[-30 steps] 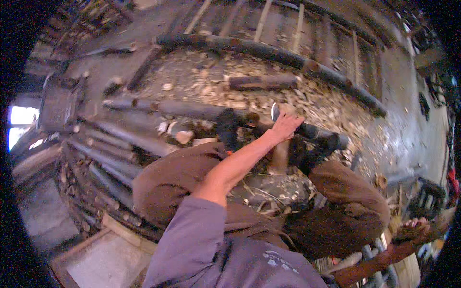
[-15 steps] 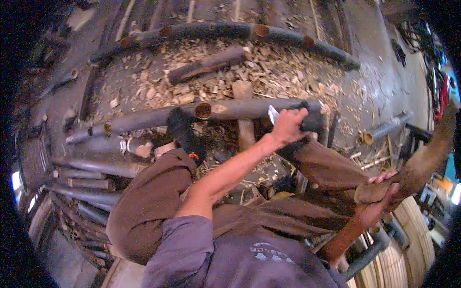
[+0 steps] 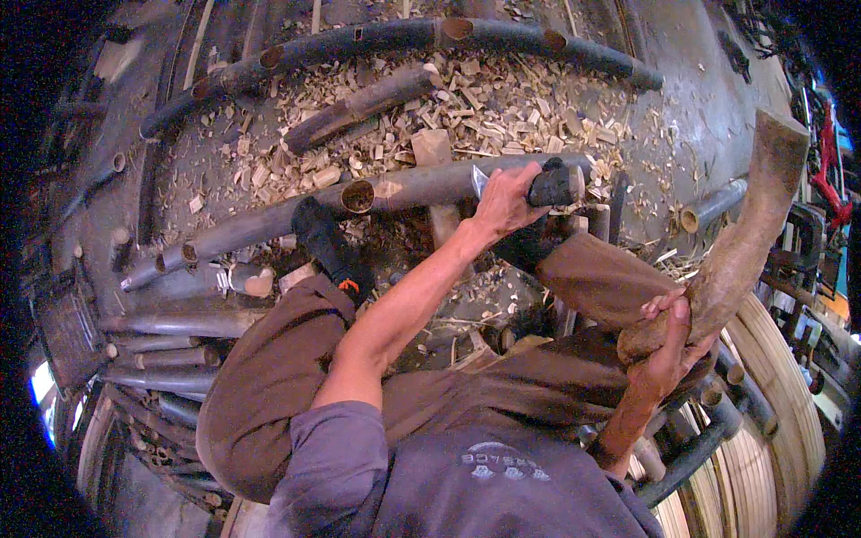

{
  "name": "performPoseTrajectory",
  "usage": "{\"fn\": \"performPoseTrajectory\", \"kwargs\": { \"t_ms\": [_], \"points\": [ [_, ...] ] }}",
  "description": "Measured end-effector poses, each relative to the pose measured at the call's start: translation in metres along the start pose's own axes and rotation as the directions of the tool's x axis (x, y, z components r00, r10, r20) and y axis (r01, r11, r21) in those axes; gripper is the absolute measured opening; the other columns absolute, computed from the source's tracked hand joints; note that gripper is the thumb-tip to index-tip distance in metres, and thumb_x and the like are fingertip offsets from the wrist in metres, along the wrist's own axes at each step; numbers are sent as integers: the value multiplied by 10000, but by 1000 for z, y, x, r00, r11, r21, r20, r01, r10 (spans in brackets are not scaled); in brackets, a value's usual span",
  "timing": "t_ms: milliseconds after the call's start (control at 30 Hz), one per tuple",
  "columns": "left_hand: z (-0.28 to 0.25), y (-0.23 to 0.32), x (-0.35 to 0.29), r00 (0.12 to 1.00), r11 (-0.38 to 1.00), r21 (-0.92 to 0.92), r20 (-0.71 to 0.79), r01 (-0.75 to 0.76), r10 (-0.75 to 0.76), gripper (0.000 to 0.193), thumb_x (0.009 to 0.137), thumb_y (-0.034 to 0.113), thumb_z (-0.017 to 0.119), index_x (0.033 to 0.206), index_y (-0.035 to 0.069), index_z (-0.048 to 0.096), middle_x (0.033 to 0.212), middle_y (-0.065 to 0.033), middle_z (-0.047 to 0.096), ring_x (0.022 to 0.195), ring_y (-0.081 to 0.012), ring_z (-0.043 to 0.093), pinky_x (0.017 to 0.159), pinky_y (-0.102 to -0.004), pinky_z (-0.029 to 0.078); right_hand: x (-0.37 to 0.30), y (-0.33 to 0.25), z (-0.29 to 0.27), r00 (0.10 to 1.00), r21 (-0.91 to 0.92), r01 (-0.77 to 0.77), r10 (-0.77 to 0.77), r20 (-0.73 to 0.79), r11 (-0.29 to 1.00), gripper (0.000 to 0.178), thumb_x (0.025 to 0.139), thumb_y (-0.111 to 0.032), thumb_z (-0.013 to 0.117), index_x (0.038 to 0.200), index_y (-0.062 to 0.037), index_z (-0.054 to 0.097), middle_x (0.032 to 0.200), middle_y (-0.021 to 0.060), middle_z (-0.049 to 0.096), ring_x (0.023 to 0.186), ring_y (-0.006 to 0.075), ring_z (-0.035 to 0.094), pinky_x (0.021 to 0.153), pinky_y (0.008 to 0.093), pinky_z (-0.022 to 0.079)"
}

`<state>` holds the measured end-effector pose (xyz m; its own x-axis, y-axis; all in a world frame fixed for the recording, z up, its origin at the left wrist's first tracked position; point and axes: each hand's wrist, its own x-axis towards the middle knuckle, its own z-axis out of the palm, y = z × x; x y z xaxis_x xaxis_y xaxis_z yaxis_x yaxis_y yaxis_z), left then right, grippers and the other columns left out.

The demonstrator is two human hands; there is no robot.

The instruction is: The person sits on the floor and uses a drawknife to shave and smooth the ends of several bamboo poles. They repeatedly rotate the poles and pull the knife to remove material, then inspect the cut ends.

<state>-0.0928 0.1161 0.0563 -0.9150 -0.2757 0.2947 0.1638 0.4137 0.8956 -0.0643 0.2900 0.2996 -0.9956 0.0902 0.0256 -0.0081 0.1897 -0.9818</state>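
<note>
My left hand (image 3: 507,204) is closed round a chisel (image 3: 557,184), its short bright blade on the left of the fist and its dark-wrapped handle on the right. Beneath it, close to the blade, a dark bamboo pole (image 3: 421,186) lies crosswise with openings cut in it; whether the blade touches it I cannot tell. A bent, heavy wooden mallet (image 3: 731,242) rises from my right hand (image 3: 668,341), whose fingers wrap its lower end over my right thigh. My black-covered left foot (image 3: 327,242) rests against the pole.
Wood chips (image 3: 529,112) litter the floor beyond the pole. A short dark log (image 3: 363,108) and a second pole with cut openings (image 3: 404,38) lie farther off. Several poles (image 3: 193,325) are piled at left. Pale split strips (image 3: 776,394) stand at lower right, and a short tube (image 3: 713,204) lies at right.
The mallet has swung up and away from the right edge, and my right hand has shifted left with it. The chisel's handle now points more to the right. The whole view has shifted slightly.
</note>
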Motion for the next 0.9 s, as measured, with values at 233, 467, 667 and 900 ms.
{"fn": "performPoseTrajectory", "kwargs": {
  "t_ms": [233,467,667,900],
  "points": [
    [-3,6,4,1000,999,-32,-16,-14,13,410,631,141,747,959,86,508,777,-129,619,763,-374,589,606,-421,436,-3,4,-5,994,-26,-57,55,-94,998,466,854,-77,615,1224,-39,334,799,104,584,712,177,554,674,334,476],
    [-17,9,9,985,965,-228,-83,127,-149,433,628,111,746,1000,60,530,754,-177,608,723,-371,615,629,-394,483,34,7,-45,990,-155,72,-89,-109,985,246,879,-183,589,1037,-31,477,818,72,550,781,165,529,758,331,442],
    [-3,11,16,968,954,-185,-40,235,-246,461,613,133,756,1011,49,537,753,-190,600,740,-372,608,653,-396,492,13,100,29,993,-541,120,-95,72,832,452,858,-217,612,1181,16,399,1050,138,500,995,203,486,908,337,386],
    [-6,-9,-1,985,989,-21,-83,149,-150,479,602,166,763,1024,83,552,791,-171,614,755,-383,603,646,-425,486,47,76,-1,980,-634,131,-197,-35,763,610,857,-294,605,1286,68,368,1167,197,521,1065,243,518,941,335,408]
  ]
}}
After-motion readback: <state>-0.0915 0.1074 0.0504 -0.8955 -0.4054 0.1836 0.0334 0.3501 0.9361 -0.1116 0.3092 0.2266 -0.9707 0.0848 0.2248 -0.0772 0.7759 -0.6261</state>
